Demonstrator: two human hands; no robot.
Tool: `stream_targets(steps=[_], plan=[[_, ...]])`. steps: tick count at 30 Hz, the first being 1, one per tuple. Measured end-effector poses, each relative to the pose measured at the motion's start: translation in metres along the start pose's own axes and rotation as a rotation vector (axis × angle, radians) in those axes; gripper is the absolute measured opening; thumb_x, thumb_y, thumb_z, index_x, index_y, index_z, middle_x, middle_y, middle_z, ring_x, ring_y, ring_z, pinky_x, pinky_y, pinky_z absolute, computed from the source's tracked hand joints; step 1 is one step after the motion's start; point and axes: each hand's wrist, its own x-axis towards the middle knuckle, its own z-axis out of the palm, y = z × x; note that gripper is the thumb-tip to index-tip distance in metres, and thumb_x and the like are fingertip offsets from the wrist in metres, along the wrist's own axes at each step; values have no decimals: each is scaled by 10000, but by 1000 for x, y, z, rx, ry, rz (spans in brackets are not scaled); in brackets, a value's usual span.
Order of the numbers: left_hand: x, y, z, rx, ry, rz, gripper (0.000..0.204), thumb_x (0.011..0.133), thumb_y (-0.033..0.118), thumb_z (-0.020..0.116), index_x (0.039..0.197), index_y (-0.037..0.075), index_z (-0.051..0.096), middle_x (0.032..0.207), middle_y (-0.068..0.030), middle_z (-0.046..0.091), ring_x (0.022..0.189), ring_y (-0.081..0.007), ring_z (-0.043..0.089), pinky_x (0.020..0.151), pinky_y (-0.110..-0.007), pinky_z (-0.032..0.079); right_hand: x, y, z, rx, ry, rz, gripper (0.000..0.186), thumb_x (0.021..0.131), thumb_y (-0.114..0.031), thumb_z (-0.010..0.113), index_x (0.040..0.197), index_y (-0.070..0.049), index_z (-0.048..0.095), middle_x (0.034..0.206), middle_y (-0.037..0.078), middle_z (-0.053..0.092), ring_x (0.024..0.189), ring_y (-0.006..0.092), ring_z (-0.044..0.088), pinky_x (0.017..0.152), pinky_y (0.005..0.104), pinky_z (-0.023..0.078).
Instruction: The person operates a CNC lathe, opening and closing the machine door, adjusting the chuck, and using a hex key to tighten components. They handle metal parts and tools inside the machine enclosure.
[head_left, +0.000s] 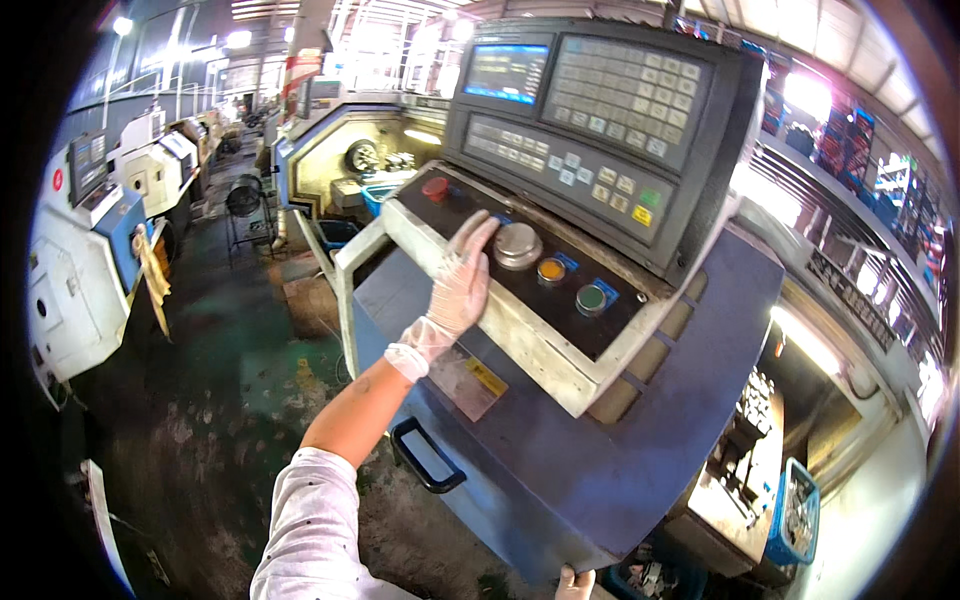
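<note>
Gloved L hand, fingers extended, empty, prob. operates white-rimmed black control panel; R hand, hold unclear. Next likely: precise press.

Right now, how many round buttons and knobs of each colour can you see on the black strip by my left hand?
Red button: 1
Silver knob: 1
Orange button: 1
Green button: 1
Total: 4 in view; your left hand covers part of the black strip.
</note>
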Motion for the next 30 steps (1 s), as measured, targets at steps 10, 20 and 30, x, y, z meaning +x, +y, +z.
stream_targets(steps=[10, 20, 30], plan=[[-83, 122, -40, 95, -97, 18, 361, 749, 124, 383, 1068, -27, 304, 1140, -207, 268, 1073, -345, 241, 881, -414, 195, 4, -8, -19, -5, -257, -154, 300, 619, -176, 594, 837, -15, 466, 666, 116, 482, 664, 275, 482, 592, 306, 393], [-144, 279, -19, 513, -47, 5, 326, 778, 130, 271, 1025, -70, 342, 1105, -236, 311, 1043, -323, 306, 871, -399, 234, 51, 28, -168, -199, -85, -520, 257, 634, -164, 558, 843, -34, 487, 872, 118, 489, 796, 276, 475, 687, 328, 390], [-168, 338, 137, 148, -402, -232, 307, 701, 36, 380, 1005, 2, 408, 1085, -151, 365, 1037, -314, 312, 867, -401, 235, 153, 128, -304, -822, 2, -242, 116, 617, -91, 504, 713, -27, 489, 751, 118, 495, 710, 255, 474, 634, 318, 393]])
